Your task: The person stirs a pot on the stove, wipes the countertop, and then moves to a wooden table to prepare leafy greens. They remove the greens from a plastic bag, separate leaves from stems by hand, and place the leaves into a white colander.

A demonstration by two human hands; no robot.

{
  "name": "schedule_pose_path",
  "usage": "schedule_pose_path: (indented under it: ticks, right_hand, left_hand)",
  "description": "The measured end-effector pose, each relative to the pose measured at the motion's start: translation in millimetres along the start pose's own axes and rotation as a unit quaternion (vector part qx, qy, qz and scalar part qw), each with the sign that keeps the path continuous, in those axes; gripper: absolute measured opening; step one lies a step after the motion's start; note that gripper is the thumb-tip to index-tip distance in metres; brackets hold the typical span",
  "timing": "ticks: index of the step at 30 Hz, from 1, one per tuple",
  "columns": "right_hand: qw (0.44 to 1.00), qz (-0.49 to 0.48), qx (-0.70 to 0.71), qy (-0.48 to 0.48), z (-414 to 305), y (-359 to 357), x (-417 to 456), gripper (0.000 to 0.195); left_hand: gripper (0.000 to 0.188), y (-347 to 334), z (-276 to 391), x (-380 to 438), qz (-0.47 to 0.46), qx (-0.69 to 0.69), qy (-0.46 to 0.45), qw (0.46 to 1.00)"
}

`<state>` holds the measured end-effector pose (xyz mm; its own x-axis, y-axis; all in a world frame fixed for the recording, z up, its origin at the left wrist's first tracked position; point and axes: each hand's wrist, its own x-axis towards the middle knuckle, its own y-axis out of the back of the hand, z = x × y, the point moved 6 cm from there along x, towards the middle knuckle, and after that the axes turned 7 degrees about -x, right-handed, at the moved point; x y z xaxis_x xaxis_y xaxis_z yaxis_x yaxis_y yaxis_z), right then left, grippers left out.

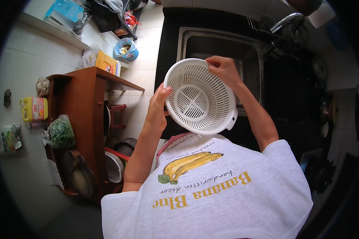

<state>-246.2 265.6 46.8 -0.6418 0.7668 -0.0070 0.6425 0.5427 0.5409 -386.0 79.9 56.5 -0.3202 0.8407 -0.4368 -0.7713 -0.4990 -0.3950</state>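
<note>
A white plastic colander (220,103) is tilted towards me in front of my chest, its slotted inside in view and a holed tab on the rim at lower right. I see nothing lying in it. My left hand (159,103) grips the left side of the rim, thumb over the edge and the other fingers mostly hidden behind. At the far rim, my right hand (224,71) has its fingers curled, thumb and forefinger closed on the edge. Beyond and partly behind the colander is a stainless steel sink (220,33) set in a black counter (171,33).
A chrome faucet (287,22) rises at the sink's far right. To my left stands a brown wooden cabinet (80,98) carrying a bag of leafy greens (60,131) and a yellow jug (34,109). A blue bin (127,50) and a red stool (118,116) are on the floor.
</note>
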Motion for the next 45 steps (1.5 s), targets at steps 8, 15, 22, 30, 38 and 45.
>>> schedule_pose_path:
  ticks: [8,15,22,30,38,45]
  right_hand:
    - [0.95,0.086,-0.296,0.04,-26,-21,-3,0.092]
    - [0.928,0.148,-0.334,0.075,-17,-30,-1,0.113]
    - [0.928,0.153,-0.332,0.078,-6,-34,0,0.106]
    - [0.959,0.177,-0.197,0.101,9,-29,-4,0.075]
    - [0.89,0.199,0.403,-0.084,43,12,-18,0.01]
    - [0.819,0.091,0.56,-0.082,41,17,-23,0.011]
  left_hand:
    - [0.073,-26,10,-3,-0.011,-0.015,-0.02,1.0]
    - [0.078,-34,14,1,-0.03,0.003,-0.033,0.999]
    - [0.077,-30,6,10,-0.029,0.019,-0.038,0.999]
    - [0.073,-17,-10,23,0.002,0.009,0.015,1.0]
    - [0.06,0,-9,22,0.032,0.027,0.013,0.999]
    - [0.059,37,-13,17,0.07,-0.007,0.01,0.997]
